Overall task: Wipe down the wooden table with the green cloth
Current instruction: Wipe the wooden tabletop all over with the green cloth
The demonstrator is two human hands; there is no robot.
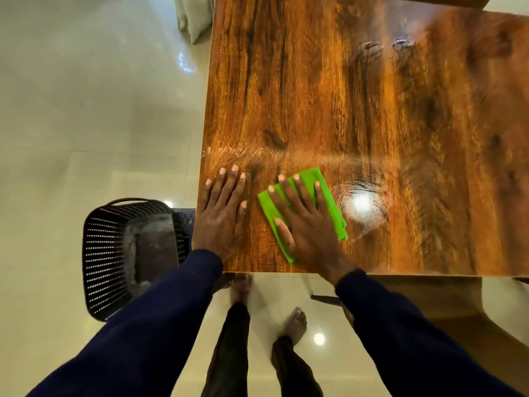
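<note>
Lying under right hand, green cloth runs near-to-far.

We see a black slotted basket standing on the glossy pale tiled floor, lights mirrored in the tiles, and we spot pale draped fabric farther off

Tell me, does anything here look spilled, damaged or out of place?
Nothing stands out. The green cloth lies flat under the right hand on the wooden table; the bright patch beside it looks like glare.
</note>
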